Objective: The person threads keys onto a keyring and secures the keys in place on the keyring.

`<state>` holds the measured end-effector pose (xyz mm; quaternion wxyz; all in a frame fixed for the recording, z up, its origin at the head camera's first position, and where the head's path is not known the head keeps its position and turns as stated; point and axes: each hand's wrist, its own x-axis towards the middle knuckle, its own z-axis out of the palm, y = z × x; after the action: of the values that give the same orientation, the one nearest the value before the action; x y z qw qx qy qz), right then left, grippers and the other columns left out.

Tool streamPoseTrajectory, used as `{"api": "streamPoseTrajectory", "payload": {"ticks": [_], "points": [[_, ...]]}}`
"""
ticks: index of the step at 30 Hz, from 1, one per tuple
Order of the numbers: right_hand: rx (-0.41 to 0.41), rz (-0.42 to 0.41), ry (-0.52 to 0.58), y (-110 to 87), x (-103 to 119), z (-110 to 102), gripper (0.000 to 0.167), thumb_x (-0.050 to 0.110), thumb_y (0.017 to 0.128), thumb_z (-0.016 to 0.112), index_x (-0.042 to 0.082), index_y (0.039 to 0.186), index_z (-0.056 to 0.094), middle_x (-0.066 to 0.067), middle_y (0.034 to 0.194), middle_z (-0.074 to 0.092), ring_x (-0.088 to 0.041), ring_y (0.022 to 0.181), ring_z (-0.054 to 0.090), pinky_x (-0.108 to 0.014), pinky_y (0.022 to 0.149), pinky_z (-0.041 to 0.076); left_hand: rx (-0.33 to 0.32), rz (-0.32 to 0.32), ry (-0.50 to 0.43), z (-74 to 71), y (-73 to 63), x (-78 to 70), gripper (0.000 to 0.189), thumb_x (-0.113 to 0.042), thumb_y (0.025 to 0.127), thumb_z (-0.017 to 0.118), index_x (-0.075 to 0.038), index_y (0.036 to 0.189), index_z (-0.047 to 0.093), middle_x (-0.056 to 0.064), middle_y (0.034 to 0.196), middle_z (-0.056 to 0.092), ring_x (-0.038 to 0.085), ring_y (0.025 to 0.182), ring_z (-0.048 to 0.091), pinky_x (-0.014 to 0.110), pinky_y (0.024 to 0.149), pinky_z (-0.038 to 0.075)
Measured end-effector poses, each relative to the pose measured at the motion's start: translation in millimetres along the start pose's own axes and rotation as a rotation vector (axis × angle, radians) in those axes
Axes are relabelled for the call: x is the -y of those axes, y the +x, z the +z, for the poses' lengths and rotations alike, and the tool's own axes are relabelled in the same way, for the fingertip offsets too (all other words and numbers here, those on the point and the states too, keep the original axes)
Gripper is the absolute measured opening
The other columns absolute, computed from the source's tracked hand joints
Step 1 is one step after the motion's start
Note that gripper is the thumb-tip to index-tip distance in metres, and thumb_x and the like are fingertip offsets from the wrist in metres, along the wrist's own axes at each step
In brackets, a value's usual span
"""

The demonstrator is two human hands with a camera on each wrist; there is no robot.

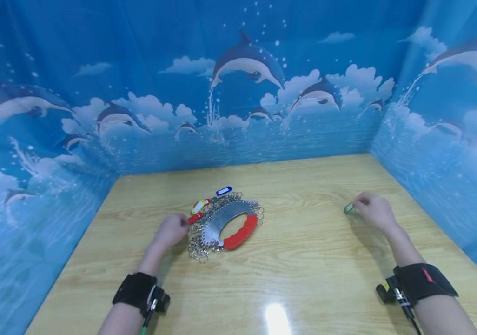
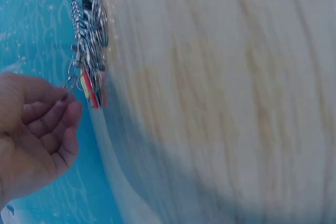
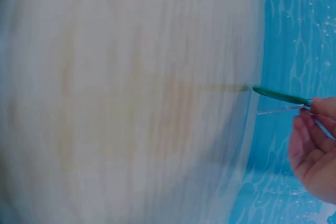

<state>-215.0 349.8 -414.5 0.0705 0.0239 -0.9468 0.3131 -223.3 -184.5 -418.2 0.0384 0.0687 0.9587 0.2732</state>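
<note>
A large metal key ring holder [image 1: 215, 223] with a red grip [image 1: 240, 232] lies on the table, many small split rings hanging along its outer edge. My left hand [image 1: 173, 229] is at its left side, thumb and fingertips pinching a small split ring beside a red key tag [image 1: 195, 218]. In the left wrist view the left hand [image 2: 44, 129] has its fingers curled next to the bunched rings [image 2: 92, 24]. Far to the right, my right hand [image 1: 374, 210] pinches a green key tag [image 1: 349, 208] by one end. A thin clear strip [image 3: 278, 111] sticks out below that tag in the right wrist view.
A yellow key tag [image 1: 200, 206] and a blue key tag [image 1: 223, 190] lie at the holder's upper left edge. The wooden table [image 1: 297, 260] is bordered behind and at both sides by a blue dolphin-print curtain [image 1: 238, 130].
</note>
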Motion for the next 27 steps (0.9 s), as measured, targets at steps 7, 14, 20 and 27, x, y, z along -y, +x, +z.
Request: {"api": "streamPoseTrajectory", "payload": {"ticks": [7,14,20,27], "points": [[-0.123,0.037,0.173,-1.0,20,-5,0.045,0.035,0.096,0.045,-0.006,0.11,0.056,-0.028,0.117,0.053,-0.045,0.104,0.05,-0.057,0.08,0.041,-0.019,0.026,0.063,-0.2,2.2,-4.4,0.01,0.003,0.078,0.055,0.006,0.082,0.063,0.013,0.075,0.061,0.026,0.068,0.056,0.038,0.063,0.048],[-0.125,0.007,0.703,1.5,43,-6,0.034,0.032,0.095,0.05,-0.001,0.1,0.056,0.0,0.105,0.066,-0.014,0.098,0.059,-0.034,0.093,0.042,0.075,-0.084,-0.108,-3.5,3.8,-7.4,0.013,-0.009,0.085,0.058,0.002,0.079,0.062,0.008,0.071,0.056,0.019,0.064,0.048,0.03,0.057,0.041],[-0.032,0.015,0.71,5.7,53,9,0.027,0.025,0.097,0.047,-0.002,0.1,0.053,-0.001,0.077,0.059,-0.01,0.066,0.059,-0.022,0.062,0.05,0.136,-0.113,-0.253,-5.1,1.1,-14.2,0.021,-0.013,0.088,0.055,0.003,0.076,0.06,0.006,0.063,0.052,0.015,0.059,0.045,0.028,0.058,0.038],[0.207,0.035,0.445,17.5,80,42,0.03,0.022,0.097,0.046,-0.006,0.104,0.054,-0.007,0.071,0.052,-0.008,0.046,0.039,-0.026,0.044,0.037,0.186,-0.133,-0.358,-1.2,1.4,-20.1,0.019,-0.008,0.088,0.051,0.004,0.075,0.058,0.005,0.062,0.052,0.015,0.057,0.048,0.029,0.058,0.042]]}}
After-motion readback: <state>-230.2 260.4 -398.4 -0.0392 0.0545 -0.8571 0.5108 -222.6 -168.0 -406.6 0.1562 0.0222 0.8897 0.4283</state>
